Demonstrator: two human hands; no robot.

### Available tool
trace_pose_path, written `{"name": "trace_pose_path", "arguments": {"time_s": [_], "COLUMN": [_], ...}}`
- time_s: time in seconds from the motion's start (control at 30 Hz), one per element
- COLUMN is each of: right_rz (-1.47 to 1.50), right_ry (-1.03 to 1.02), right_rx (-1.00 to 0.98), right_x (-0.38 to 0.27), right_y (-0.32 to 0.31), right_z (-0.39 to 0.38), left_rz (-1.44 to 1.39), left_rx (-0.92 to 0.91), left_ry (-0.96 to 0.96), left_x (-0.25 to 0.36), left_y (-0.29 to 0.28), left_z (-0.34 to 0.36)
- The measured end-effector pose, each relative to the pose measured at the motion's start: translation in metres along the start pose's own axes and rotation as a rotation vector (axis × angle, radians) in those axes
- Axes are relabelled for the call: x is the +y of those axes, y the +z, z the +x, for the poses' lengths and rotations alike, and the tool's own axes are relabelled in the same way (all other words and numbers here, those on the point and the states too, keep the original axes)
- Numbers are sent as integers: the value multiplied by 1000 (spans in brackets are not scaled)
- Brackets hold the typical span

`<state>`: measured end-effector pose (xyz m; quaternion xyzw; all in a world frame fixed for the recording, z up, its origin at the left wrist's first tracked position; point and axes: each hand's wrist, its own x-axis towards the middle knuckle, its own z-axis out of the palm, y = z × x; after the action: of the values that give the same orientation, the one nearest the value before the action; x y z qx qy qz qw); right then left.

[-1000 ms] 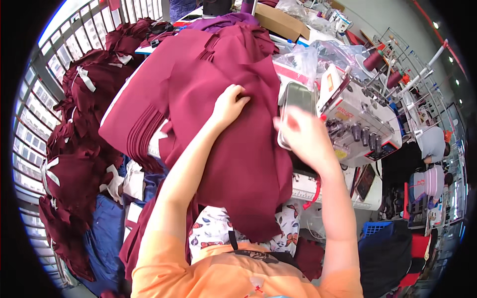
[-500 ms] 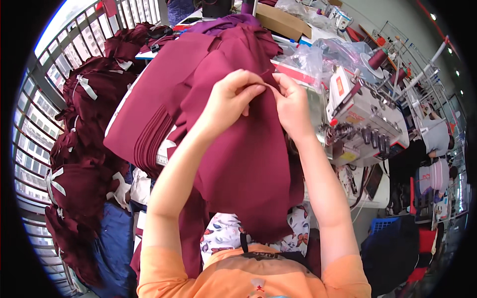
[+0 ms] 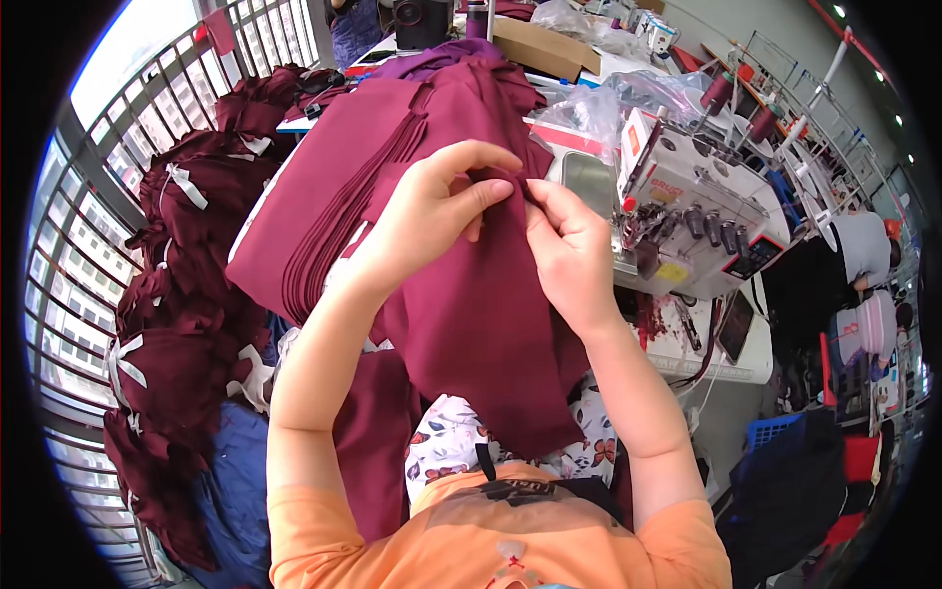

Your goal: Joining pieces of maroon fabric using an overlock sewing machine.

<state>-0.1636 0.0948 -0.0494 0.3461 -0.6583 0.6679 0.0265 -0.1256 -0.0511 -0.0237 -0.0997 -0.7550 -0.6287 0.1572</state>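
My left hand (image 3: 446, 196) is curled at the upper middle of a loose maroon fabric panel (image 3: 481, 344), thumb and fingers gripping its edge. My right hand (image 3: 567, 245) pinches the same edge just to the right. The panel hangs down over my lap. At left lies a thick, layered stack of maroon cut pieces (image 3: 324, 157). Beside my right hand are a glossy grey-green rectangle (image 3: 589, 182), partly hidden, and a white overlock sewing machine (image 3: 702, 187) with several thread cones above it.
Tied maroon bundles (image 3: 172, 383) line the railing at left. A cardboard box (image 3: 545, 49) and plastic bags (image 3: 589, 123) cover the far table. A dark phone (image 3: 734, 329) sits at the table's right. Co-workers (image 3: 859, 339) sit at right, near a blue basket (image 3: 770, 432).
My right hand has come from over the grey-green rectangle to the fabric edge beside my left hand and taken hold. Over the last half second both hands have lowered a little.
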Motion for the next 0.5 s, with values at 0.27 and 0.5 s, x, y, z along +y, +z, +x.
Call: {"name": "trace_pose_path", "arguments": {"time_s": [0.27, 0.5], "right_rz": [-51, -362], "right_ry": [-162, -309], "right_rx": [-235, -118], "right_x": [25, 57], "right_y": [-21, -5], "right_z": [-23, -77], "left_rz": [302, 630], "left_rx": [203, 520], "left_ry": [152, 465], "left_x": [8, 22], "left_y": [-17, -50], "left_z": [-8, 53]}}
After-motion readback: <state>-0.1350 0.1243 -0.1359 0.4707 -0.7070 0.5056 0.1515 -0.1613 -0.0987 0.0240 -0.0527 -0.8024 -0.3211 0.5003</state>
